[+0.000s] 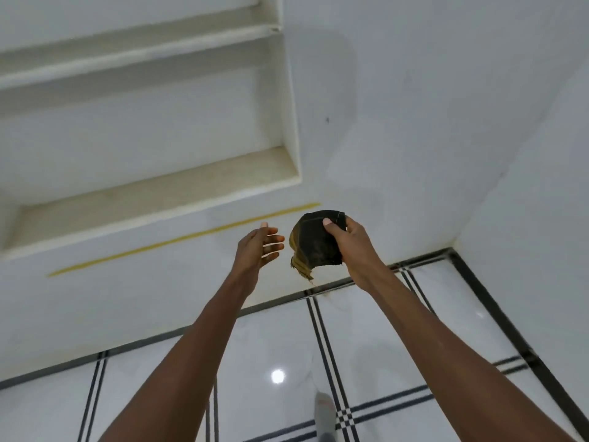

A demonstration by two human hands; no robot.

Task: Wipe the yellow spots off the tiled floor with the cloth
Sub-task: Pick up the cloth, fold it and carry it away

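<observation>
My right hand [347,242] grips a dark brown cloth [314,242] with a yellowish striped edge, held up in the air in front of the white wall. My left hand [259,247] is raised just left of the cloth, fingers spread, palm turned toward it, not touching it. The glossy white tiled floor [274,339] with black double lines lies below my arms. A faint yellowish stain [328,295] shows on the floor near the wall base, under the cloth. No other yellow spots show on the tiles.
A recessed wall niche with shelves [153,186] fills the upper left. A long yellow line [178,240] runs along the wall beneath it. The room corner [452,247] is to the right. A foot [325,413] stands on the tiles near the bottom.
</observation>
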